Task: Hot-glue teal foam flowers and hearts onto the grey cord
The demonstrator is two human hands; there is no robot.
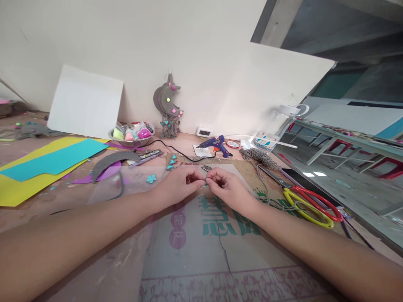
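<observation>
My left hand point(181, 184) and my right hand point(231, 186) meet over the middle of the work surface, fingertips pinched close together. Between them is a thin grey strand of yarn point(223, 247), whose loose end trails down toward me over the translucent sheet point(189, 268). A tiny turquoise bit shows by the fingertips, too small to make out. Just beyond the fingers lie metal-tipped tweezers or scissors points point(206, 167), partly hidden. Left of my left hand is a turquoise foam flower point(151, 179), and several small turquoise hearts point(171, 161) lie behind it.
A blue glue gun point(217, 145) rests at the back, near a bowl of coloured clay point(132, 135). At right are red-and-yellow-handled scissors point(311, 205), a grey yarn bundle point(260, 157) and a phone point(310, 186). Yellow and turquoise sheets point(56, 161) lie left. A grey moon ornament point(168, 105) hangs on the wall.
</observation>
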